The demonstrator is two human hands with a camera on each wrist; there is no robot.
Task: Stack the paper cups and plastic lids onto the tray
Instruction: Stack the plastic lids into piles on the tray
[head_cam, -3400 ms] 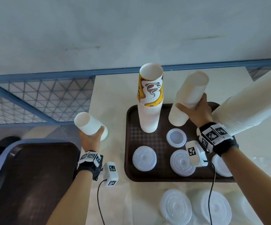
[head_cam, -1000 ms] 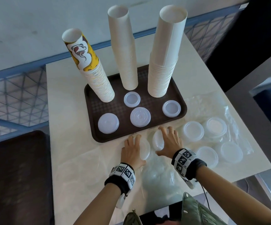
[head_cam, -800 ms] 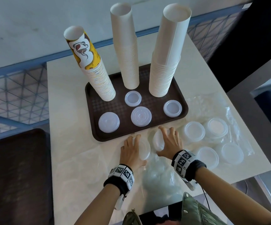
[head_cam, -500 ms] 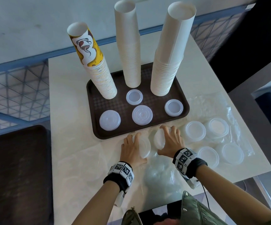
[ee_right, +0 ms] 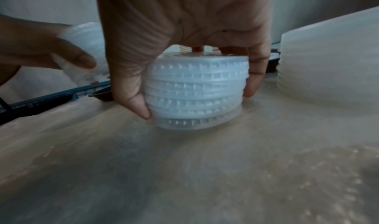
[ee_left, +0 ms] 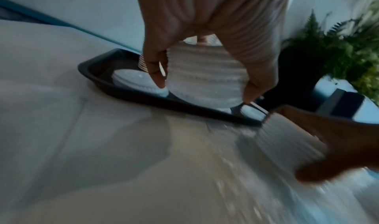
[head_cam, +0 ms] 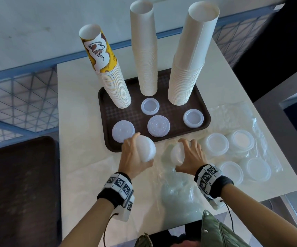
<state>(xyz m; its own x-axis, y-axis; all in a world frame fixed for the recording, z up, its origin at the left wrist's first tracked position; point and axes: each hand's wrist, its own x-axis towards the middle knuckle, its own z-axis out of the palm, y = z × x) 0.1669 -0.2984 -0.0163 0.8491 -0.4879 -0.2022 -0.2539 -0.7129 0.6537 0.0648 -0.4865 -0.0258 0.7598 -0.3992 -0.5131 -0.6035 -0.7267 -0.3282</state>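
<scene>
Lids: one stack (head_cam: 146, 148) is gripped by the left hand (head_cam: 133, 155) above the tray's (head_cam: 108, 139) near rim; a second stack (ee_right: 197, 92) is clasped by the right hand (head_cam: 190, 157) on the table (head_cam: 76, 122), just beside the tray. Three cup stacks (head_cam: 146, 50) are seen standing on the tray.

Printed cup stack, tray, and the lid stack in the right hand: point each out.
printed cup stack (head_cam: 97, 50), head view, top cup's logo.
tray (head_cam: 102, 111), head view, left rim.
lid stack in the right hand (ee_right: 197, 94), right wrist view, ribbed side.
</scene>
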